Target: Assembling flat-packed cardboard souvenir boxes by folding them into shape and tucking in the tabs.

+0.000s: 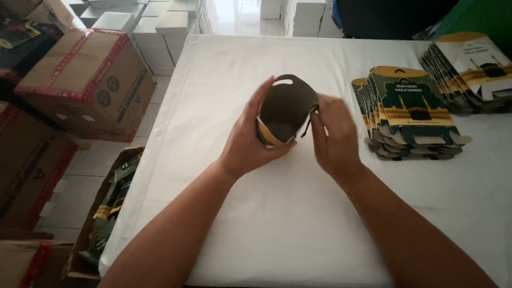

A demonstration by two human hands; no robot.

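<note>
Surface (256,234): white cloth, wide, running away from the person; carries everything below.

Stacks: two piles of flat printed cartons, green and gold. Nearer stack (410,114) lies just right of the right-hand fingers; farther stack (472,72) beyond it, well apart.

Boxes: brown, red-taped box (88,80) on the floor, well left of the left hand; an open box of the same flat cartons (112,208) below the surface's left edge.

Arms: both forearms reach in from the bottom edge and converge mid-surface.

Carton (285,109): one blank, half-formed, dark inside facing the camera, yellow edge low on the left, handle slot uppermost. Held above the surface between both hands; long axis roughly upright, tilted slightly right.

Left hand (250,144): palm cupped round the carton's left side and base, fingers curled closed on it, thumb up along the edge.

Right hand (336,136): back toward the camera, fingers (319,120) bent and pinching the carton's right edge. Both hands equally near; the carton sits directly between them.
</note>
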